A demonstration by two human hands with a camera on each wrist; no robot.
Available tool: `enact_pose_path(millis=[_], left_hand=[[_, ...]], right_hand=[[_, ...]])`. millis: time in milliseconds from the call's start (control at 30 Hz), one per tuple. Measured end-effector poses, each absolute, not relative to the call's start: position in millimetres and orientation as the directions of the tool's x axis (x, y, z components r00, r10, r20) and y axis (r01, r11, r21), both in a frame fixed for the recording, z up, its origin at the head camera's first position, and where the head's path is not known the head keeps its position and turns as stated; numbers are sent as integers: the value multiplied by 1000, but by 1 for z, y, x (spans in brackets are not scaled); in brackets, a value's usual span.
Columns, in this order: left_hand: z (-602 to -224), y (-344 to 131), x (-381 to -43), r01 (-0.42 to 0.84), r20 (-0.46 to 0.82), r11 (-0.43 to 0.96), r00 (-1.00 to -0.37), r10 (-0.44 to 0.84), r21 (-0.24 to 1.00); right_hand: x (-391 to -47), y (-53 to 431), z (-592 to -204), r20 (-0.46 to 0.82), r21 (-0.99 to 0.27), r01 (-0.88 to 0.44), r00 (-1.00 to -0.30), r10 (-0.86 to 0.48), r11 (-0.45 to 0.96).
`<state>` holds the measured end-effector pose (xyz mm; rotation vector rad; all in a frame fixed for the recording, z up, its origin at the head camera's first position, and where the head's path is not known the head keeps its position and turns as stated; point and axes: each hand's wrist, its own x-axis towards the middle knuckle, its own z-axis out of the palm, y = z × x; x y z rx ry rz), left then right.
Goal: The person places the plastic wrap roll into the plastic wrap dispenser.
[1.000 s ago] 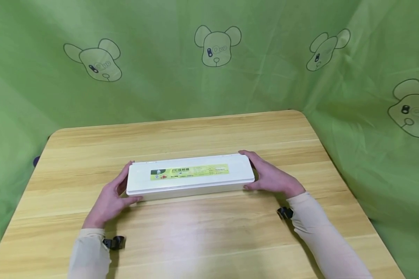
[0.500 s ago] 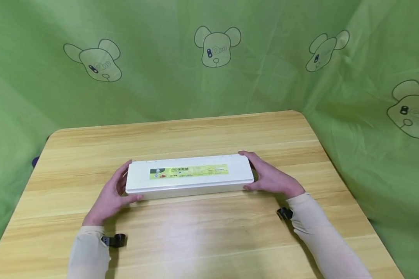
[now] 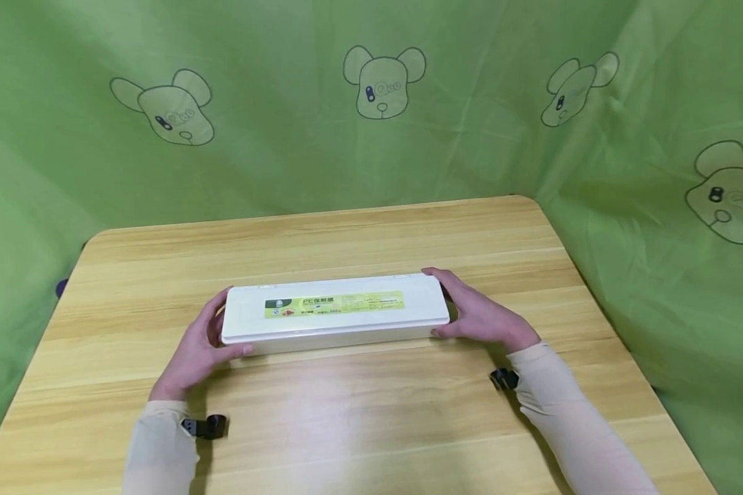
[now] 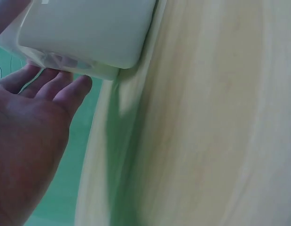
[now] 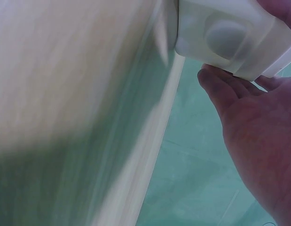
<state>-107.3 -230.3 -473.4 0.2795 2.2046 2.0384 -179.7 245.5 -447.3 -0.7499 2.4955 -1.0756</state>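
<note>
A long white cling film box (image 3: 347, 333) lies crosswise on the wooden table, its lid down and a yellow-green label (image 3: 334, 304) on top. Round its left end my left hand (image 3: 192, 354) grips, thumb at the front side and fingers at the back. My right hand (image 3: 483, 313) holds the other end in the same way, thumb in front. In the left wrist view the fingers (image 4: 72, 92) touch the far side of the box (image 4: 89, 33). The right wrist view shows a round recess in the end of the box (image 5: 225, 40); the inside of the box is hidden.
The wooden table (image 3: 359, 412) has rounded far corners. Green curtains (image 3: 272, 165) with printed bear heads hang behind it and along both sides. A black camera mount is strapped at each wrist, the left (image 3: 206, 427) and the right (image 3: 503, 379).
The box and my left hand have shifted very slightly left in the head view. Both hands keep their hold on the box ends, and the lid stays down.
</note>
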Motion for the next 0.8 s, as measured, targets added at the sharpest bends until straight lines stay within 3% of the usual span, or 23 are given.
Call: enact_pose_path(millis=[800], left_hand=[[-475, -228, -106, 17, -2, 102, -982, 189, 995]], right_hand=[[-180, 244, -445, -93, -729, -340, -811, -577, 595]])
